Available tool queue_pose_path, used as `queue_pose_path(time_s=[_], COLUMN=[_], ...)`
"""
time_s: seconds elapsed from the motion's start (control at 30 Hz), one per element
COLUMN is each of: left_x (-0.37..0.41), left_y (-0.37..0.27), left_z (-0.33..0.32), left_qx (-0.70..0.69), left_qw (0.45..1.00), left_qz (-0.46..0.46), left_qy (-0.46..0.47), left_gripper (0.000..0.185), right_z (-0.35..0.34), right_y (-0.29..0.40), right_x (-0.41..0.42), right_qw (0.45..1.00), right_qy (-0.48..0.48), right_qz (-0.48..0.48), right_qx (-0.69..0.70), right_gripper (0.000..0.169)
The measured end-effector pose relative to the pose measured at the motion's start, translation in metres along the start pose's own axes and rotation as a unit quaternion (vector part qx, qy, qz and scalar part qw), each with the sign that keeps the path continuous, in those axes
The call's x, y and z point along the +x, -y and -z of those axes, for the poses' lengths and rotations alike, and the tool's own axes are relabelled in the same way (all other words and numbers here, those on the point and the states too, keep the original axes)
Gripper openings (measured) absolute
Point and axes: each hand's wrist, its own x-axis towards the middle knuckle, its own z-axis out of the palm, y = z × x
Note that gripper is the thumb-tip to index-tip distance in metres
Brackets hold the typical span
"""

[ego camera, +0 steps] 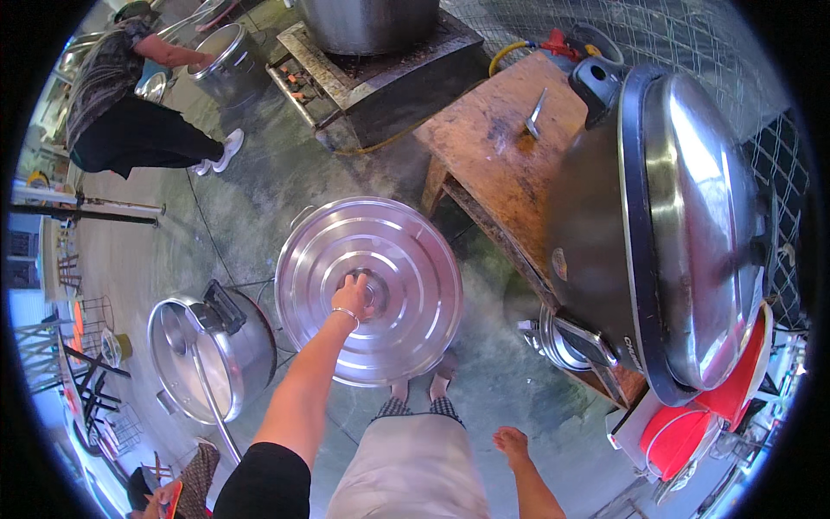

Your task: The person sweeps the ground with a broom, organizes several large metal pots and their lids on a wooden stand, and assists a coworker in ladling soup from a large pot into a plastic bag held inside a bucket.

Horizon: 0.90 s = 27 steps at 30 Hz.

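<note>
A large round metal lid point(415, 259) with ringed ridges lies before me, close to my feet. My left hand point(351, 297), with a bangle at the wrist, grips the knob at its centre. Part of a loop handle point(301, 217) shows past the lid's far left edge; whatever is beneath the lid is hidden. My right hand point(511, 442) hangs free at my right side, fingers loosely bent and nothing in it. On the left stands a deep steel pot point(249, 347) with pale liquid inside. A long-handled ladle point(211, 383) rests in that pot.
To the right, a large domed cooker point(694, 227) sits on a worn wooden table point(480, 136) with a metal utensil point(535, 113). A big pot point(369, 23) stands on a burner stand point(382, 84). A person point(123, 97) reaches into another pot point(227, 71). Red containers point(674, 441) are at right.
</note>
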Motion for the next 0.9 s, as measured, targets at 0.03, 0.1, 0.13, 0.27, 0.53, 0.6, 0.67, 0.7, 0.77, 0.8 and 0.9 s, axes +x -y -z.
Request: queue_pose_path(time_s=[0.03, 0.1, 0.13, 0.27, 0.53, 0.6, 0.67, 0.7, 0.77, 0.8, 0.9], left_x=[0.002, 0.006, 0.008, 0.006, 0.007, 0.006, 0.010, 0.011, 0.012, 0.013, 0.010], left_y=[-0.002, -0.007, -0.008, 0.012, 0.062, 0.056, 0.062, 0.064, 0.057, 0.046, 0.031], left_z=[0.001, 0.005, 0.010, 0.035, 0.113, 0.117, 0.113, 0.103, 0.080, 0.073, 0.038], left_qx=[0.015, 0.046, 0.045, -0.036, -0.197, -0.216, -0.174, -0.189, -0.221, -0.056, -0.013], left_qw=[1.000, 0.998, 0.997, 0.987, 0.971, 0.969, 0.977, 0.973, 0.960, 0.969, 0.978], left_qz=[-0.013, -0.042, -0.052, -0.120, -0.070, -0.068, -0.066, -0.087, -0.131, -0.189, -0.158], left_qy=[-0.006, -0.018, -0.034, -0.098, -0.112, -0.101, -0.101, -0.104, -0.108, -0.148, -0.139], left_gripper=[0.063, 0.062, 0.060, 0.053, 0.053, 0.054, 0.054, 0.053, 0.053, 0.053, 0.056], right_z=[0.000, -0.006, -0.010, -0.028, -0.051, -0.055, -0.055, -0.055, -0.052, -0.050, -0.046], right_y=[-0.004, -0.017, -0.026, -0.054, -0.072, -0.068, -0.074, -0.075, -0.080, -0.083, -0.083], right_x=[-0.003, -0.009, -0.012, -0.021, -0.037, -0.042, -0.041, -0.041, -0.040, -0.040, -0.043], right_qw=[1.000, 1.000, 1.000, 0.999, 0.997, 0.995, 0.995, 0.995, 0.995, 0.995, 0.994], right_qy=[-0.011, -0.014, -0.008, 0.042, 0.025, 0.022, 0.018, 0.018, 0.019, 0.015, 0.011], right_qz=[-0.007, -0.016, -0.016, 0.020, 0.017, 0.016, 0.010, 0.010, 0.013, 0.015, 0.031], right_qx=[-0.011, 0.001, 0.026, -0.013, 0.078, 0.096, 0.099, 0.098, 0.095, 0.094, 0.099], right_gripper=[0.019, 0.019, 0.019, 0.019, 0.018, 0.017, 0.018, 0.018, 0.019, 0.019, 0.020])
